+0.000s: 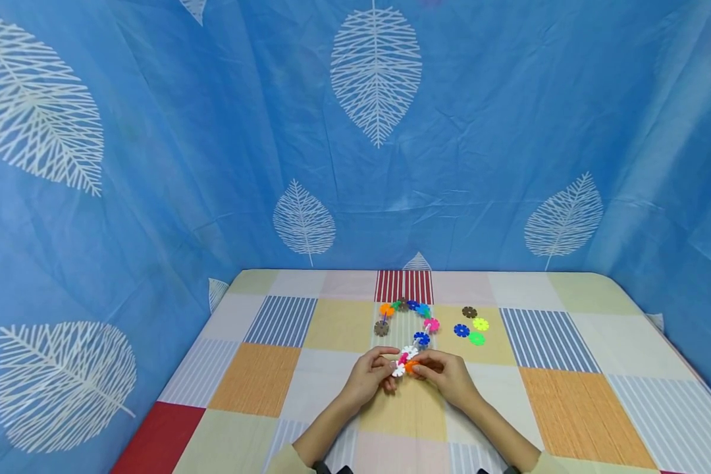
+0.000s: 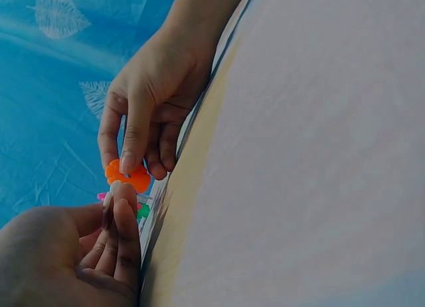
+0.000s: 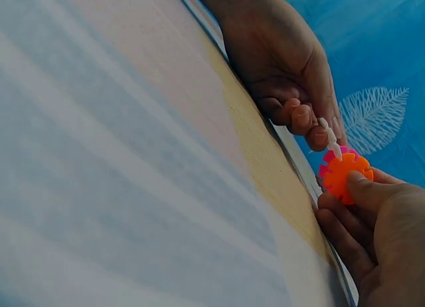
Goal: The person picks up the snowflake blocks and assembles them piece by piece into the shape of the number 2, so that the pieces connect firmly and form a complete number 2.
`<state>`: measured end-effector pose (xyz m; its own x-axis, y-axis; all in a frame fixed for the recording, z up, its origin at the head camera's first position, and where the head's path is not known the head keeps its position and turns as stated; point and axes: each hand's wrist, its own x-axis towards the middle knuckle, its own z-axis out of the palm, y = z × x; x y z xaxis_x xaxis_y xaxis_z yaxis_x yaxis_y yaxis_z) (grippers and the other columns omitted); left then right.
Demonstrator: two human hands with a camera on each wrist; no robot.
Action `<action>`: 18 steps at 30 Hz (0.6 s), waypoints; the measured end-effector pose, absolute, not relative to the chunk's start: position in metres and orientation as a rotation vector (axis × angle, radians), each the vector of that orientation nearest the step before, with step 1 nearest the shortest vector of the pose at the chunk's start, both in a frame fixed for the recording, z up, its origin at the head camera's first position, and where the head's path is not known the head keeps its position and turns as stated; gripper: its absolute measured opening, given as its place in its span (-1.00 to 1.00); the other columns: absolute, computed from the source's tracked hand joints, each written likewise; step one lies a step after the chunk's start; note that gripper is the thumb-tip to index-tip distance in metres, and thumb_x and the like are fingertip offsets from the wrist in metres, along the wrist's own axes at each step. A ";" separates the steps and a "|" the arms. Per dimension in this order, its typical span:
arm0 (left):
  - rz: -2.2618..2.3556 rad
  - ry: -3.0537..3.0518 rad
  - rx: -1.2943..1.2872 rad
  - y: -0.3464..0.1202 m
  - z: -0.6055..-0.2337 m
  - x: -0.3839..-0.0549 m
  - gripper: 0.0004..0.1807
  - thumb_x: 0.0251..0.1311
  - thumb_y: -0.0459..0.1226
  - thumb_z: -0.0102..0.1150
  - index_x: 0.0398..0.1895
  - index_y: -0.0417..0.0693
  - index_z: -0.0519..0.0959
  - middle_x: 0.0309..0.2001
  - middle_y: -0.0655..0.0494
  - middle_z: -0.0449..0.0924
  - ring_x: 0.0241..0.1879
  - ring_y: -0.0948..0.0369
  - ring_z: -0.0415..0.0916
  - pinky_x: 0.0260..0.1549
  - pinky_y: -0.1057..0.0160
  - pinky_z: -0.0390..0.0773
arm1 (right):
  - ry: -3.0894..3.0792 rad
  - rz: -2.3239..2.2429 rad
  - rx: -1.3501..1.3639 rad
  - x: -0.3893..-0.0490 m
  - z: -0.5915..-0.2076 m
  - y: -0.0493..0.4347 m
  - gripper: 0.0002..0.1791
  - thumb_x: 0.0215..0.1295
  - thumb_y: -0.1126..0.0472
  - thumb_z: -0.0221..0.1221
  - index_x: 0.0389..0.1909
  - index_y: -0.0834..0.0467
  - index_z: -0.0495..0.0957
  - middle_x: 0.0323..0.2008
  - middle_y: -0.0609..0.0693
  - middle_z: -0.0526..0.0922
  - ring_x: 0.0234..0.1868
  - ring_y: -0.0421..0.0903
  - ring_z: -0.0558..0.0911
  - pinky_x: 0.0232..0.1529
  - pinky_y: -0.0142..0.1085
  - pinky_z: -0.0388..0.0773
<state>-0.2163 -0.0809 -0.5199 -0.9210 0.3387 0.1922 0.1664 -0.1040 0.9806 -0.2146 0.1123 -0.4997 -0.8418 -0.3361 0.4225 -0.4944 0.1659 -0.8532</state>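
Observation:
Near the front middle of the table, my left hand (image 1: pixel 368 376) pinches a white notched plastic disc (image 1: pixel 398 371) between thumb and fingers. My right hand (image 1: pixel 450 378) grips an orange notched disc (image 3: pixel 345 177) by its edge, with the thumb flat on its face. In the right wrist view the white disc stands edge-on against the orange one, and a pink disc (image 3: pixel 326 169) shows behind. From here a linked chain of colourful discs curves away from me, through a blue disc (image 1: pixel 421 338) and a pink disc (image 1: pixel 432 324), round to a brown disc (image 1: pixel 382 328) at its far end.
To the right of the chain lie several loose discs: a brown disc (image 1: pixel 469 312), a yellow disc (image 1: pixel 480 324), a blue disc (image 1: pixel 461 330) and a green disc (image 1: pixel 476 339). A patchwork cloth (image 1: pixel 261 378) covers the table. Blue leaf-patterned curtains (image 1: pixel 450 131) hang behind and at both sides.

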 end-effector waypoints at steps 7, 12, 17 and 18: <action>2.137 2.016 0.379 -0.078 -0.518 -0.216 -0.69 0.23 -0.48 0.02 0.04 -0.39 0.40 -0.55 0.02 0.48 -0.67 0.28 0.44 -0.63 0.42 0.50 | -2.262 1.745 0.898 -0.214 -0.501 0.109 -0.92 0.07 0.52 0.20 -0.38 0.38 0.59 -0.47 0.20 0.64 -0.49 0.08 0.64 -0.45 -0.28 0.61; 2.148 1.998 0.384 -0.080 -0.519 -0.216 -0.69 0.19 -0.54 0.03 0.01 -0.43 0.35 -0.59 0.00 0.45 -0.72 0.27 0.43 -0.69 0.43 0.47 | -2.235 1.721 0.982 -0.213 -0.502 0.108 -0.93 0.04 0.54 0.20 -0.42 0.39 0.59 -0.50 0.20 0.64 -0.51 0.08 0.64 -0.46 -0.25 0.61; 2.179 1.968 0.393 -0.080 -0.518 -0.216 -0.72 0.15 -0.58 0.04 -0.06 -0.44 0.33 -0.63 0.03 0.46 -0.74 0.27 0.45 -0.72 0.43 0.47 | -2.218 1.701 1.030 -0.213 -0.503 0.108 -0.93 0.03 0.55 0.20 -0.42 0.40 0.59 -0.51 0.21 0.64 -0.52 0.08 0.64 -0.48 -0.25 0.61; 2.181 1.962 0.394 -0.080 -0.518 -0.216 -0.72 0.14 -0.58 0.04 -0.07 -0.44 0.33 -0.64 0.04 0.45 -0.74 0.27 0.46 -0.72 0.43 0.47 | -2.216 1.703 1.034 -0.214 -0.502 0.108 -0.93 0.03 0.56 0.20 -0.42 0.40 0.59 -0.51 0.21 0.64 -0.52 0.08 0.65 -0.48 -0.24 0.61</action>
